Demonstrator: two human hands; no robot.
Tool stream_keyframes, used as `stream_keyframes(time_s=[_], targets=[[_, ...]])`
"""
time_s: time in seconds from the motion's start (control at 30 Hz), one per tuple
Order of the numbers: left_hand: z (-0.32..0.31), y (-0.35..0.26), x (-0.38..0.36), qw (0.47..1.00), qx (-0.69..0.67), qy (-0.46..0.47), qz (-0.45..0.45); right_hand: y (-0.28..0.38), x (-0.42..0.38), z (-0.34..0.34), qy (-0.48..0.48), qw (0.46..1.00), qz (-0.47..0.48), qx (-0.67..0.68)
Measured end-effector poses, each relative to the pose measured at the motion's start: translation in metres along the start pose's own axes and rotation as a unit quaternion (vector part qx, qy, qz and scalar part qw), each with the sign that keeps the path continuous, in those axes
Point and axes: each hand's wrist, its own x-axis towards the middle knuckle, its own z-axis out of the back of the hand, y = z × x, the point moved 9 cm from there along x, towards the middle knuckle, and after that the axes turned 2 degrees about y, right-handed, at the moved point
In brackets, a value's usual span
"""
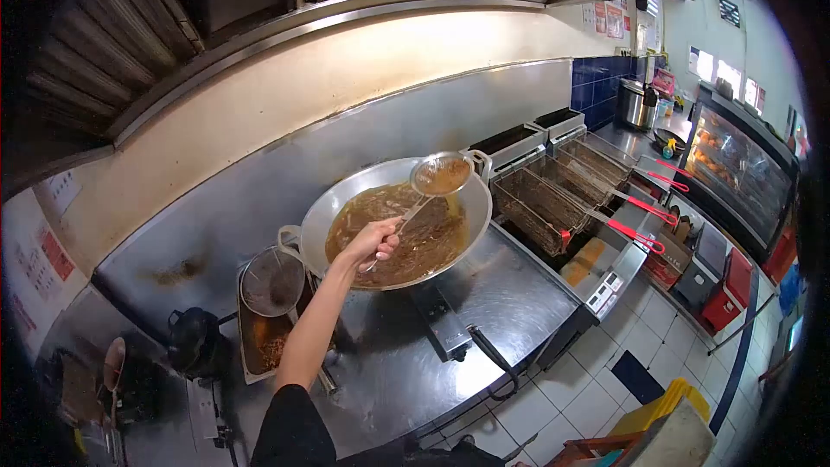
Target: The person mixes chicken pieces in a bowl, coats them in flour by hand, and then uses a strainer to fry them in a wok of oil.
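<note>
My left hand (373, 244) is closed around the handle of a round mesh skimmer (442, 175), reaching over a large two-handled metal wok (313, 207). The skimmer's bowl is raised above the far right part of the wok, near its rim. Brown liquid (393, 229) with pale foam and bits fills the lower part of the wok. My right hand is out of view.
Left of the wok, a round strainer (272, 281) rests over a metal tray (258, 374). A black pot (192, 339) stands farther left. Fryer baskets (532, 206) with red handles and a glass food display (735, 160) are at the right. Yellow crates (661, 411) stand lower right.
</note>
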Motion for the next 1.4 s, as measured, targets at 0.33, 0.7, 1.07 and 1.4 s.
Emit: stream_keyframes(time_s=[0.33, 0.7, 1.07, 1.4], targets=[[0.024, 0.014, -0.085, 0.997, -0.008, -0.076, -0.008, 0.061, 0.016, 0.003, -0.072, 0.996, -0.018, 0.051], [0.123, 0.036, -0.321, 0.965, -0.036, -0.252, -0.054, 0.055, -0.009, -0.059, -0.005, 0.996, -0.064, -0.063], [0.177, 0.229, -0.49, 0.735, 0.437, -0.518, -0.021, 0.026, 0.04, -0.113, 0.106, 0.981, 0.048, -0.156], [0.176, 0.292, -0.519, 0.767, 0.41, -0.484, 0.1, 0.083, -0.031, -0.251, 0.182, 0.926, 0.013, -0.33]])
